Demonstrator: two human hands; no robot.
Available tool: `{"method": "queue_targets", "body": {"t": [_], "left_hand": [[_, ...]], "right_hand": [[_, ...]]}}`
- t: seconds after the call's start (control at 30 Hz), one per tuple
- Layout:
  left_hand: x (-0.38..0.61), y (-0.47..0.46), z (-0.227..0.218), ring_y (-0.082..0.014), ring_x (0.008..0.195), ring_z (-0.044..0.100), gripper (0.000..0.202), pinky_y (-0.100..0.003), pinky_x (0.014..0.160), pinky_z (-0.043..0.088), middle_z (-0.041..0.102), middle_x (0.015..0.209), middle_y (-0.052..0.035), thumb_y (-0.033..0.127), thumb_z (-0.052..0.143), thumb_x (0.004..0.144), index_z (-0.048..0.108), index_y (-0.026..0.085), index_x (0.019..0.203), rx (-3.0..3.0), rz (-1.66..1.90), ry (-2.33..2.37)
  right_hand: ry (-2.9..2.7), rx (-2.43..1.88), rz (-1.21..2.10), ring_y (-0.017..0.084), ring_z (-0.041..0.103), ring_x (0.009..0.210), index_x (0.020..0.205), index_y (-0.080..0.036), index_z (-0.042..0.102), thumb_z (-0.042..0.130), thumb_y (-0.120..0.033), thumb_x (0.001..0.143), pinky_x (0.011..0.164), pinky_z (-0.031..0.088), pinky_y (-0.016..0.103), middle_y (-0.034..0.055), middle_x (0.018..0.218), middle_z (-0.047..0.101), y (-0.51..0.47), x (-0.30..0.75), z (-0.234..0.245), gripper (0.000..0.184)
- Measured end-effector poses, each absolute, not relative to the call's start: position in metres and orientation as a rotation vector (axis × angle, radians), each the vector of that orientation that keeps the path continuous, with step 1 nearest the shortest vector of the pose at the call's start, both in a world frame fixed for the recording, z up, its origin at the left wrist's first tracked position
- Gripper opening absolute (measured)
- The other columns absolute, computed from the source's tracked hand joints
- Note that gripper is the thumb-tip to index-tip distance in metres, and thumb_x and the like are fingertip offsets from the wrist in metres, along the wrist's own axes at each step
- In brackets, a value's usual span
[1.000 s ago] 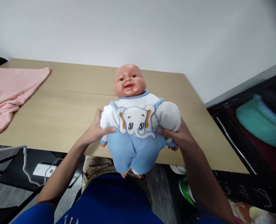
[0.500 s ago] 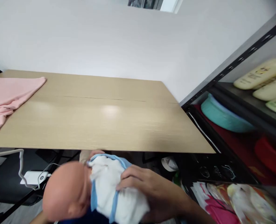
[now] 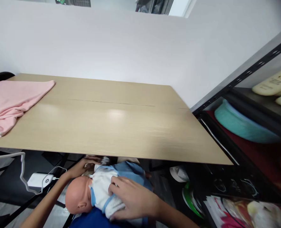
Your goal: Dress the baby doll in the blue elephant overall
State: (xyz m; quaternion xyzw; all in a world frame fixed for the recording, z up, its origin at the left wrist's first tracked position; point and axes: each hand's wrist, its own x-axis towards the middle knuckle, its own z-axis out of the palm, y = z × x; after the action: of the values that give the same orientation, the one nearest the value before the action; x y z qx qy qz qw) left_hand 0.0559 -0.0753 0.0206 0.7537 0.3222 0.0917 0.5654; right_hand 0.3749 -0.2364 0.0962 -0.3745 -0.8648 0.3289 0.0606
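One white wall [image 3: 102, 47] runs behind a pale wood-grain desk [image 3: 121, 126], meeting its far edge. A black metal shelving rack with a perforated frame [image 3: 259, 63] stands along the desk's right edge. A folded, rumpled pink cloth [image 3: 16, 98] covers part of the desk's left end, stretching from near the far left corner almost to the near edge. The bald doll in a white top and blue trousers [image 3: 101, 183] is off the desk, just below its near edge, to the left of the middle; it lies across the person's blue top [image 3: 90, 218], back upward, with its head toward the left and its legs toward the right, and its face is hidden. On the rack, beyond the right edge, sits a rounded teal basin [image 3: 242, 123]. The right hand [image 3: 133, 196] lies over the doll's back, thumb and fingers apart and slightly bent, not closed around it. The left hand [image 3: 83, 166] is by the desk's near edge, bent fingers at the doll's white sleeve; whether they grip it I cannot tell. Below the near edge, toward the left corner, lies a small white rectangular device [image 3: 40, 180], a thin white cord [image 3: 43, 181] looping across it.
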Motion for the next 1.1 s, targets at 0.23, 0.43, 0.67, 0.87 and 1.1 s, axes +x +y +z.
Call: {"method": "queue_targets", "body": {"t": [0.23, 0.43, 0.67, 0.87, 1.1], "left_hand": [[0.075, -0.121, 0.061, -0.0399, 0.153, 0.062, 0.083, -0.059, 0.133, 0.047, 0.069, 0.162, -0.0146, 0.058, 0.1, 0.089, 0.069, 0.032, 0.161, 1.775, 0.224, 0.389], [0.119, -0.149, 0.062, -0.0322, 0.123, 0.071, 0.06, -0.046, 0.112, 0.055, 0.081, 0.126, -0.0065, 0.059, 0.106, 0.08, 0.082, 0.031, 0.128, 1.886, 0.214, 0.323], [0.107, -0.128, 0.037, -0.0315, 0.113, 0.065, 0.03, -0.047, 0.107, 0.053, 0.071, 0.118, -0.0083, 0.027, 0.077, 0.088, 0.068, 0.025, 0.116, 1.89, 0.316, 0.426], [0.101, -0.13, 0.03, -0.028, 0.108, 0.063, 0.039, -0.044, 0.101, 0.053, 0.069, 0.116, -0.0065, 0.016, 0.063, 0.071, 0.059, 0.025, 0.109, 1.681, 0.394, 0.483], [0.084, -0.142, 0.022, -0.0265, 0.103, 0.063, 0.033, -0.04, 0.095, 0.052, 0.069, 0.108, -0.0045, 0.017, 0.07, 0.074, 0.059, 0.024, 0.105, 1.554, 0.473, 0.381]], "right_hand": [[-2.814, -0.759, 0.622, 0.022, 0.071, 0.102, 0.115, -0.023, 0.073, 0.07, -0.049, 0.114, 0.093, 0.054, 0.034, 0.0028, 0.113, 0.079, -0.229, 0.363, 0.103, 0.026], [-2.792, -0.744, 0.491, 0.019, 0.071, 0.094, 0.113, -0.023, 0.074, 0.07, -0.041, 0.115, 0.083, 0.051, 0.034, -0.0003, 0.107, 0.082, -0.253, 0.377, 0.092, 0.019], [-2.667, -0.994, 0.549, 0.02, 0.067, 0.089, 0.102, -0.027, 0.072, 0.078, -0.04, 0.11, 0.083, 0.055, 0.034, -0.0001, 0.1, 0.078, -0.297, 0.429, 0.061, 0.016], [-2.393, -1.086, 0.462, 0.028, 0.063, 0.074, 0.082, -0.031, 0.065, 0.059, -0.024, 0.102, 0.08, 0.069, 0.051, 0.0046, 0.078, 0.065, -0.303, 0.442, -0.019, 0.022], [-1.926, -1.182, 0.67, 0.044, 0.078, 0.113, 0.103, -0.038, 0.064, 0.073, -0.043, 0.084, 0.116, 0.059, 0.083, 0.0081, 0.108, 0.072, -0.285, 0.447, -0.039, 0.021]]}}
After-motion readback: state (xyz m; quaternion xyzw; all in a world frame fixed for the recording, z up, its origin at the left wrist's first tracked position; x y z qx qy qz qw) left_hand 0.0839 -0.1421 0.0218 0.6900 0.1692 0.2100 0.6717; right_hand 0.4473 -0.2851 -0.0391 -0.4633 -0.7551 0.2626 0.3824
